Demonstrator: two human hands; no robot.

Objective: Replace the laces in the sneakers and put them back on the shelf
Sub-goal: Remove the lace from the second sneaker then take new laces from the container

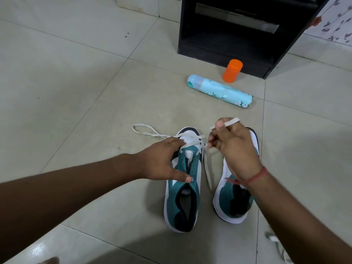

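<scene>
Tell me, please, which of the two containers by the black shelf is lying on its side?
The light blue spray can lies on its side; the orange container behind it stands upright.

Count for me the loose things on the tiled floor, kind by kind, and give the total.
Teal and white sneakers: 2, left one, right one
White flat laces in plain view: 1
Light blue spray cans lying on their side: 1
Orange plastic caps standing upright: 1
Total: 5
</scene>
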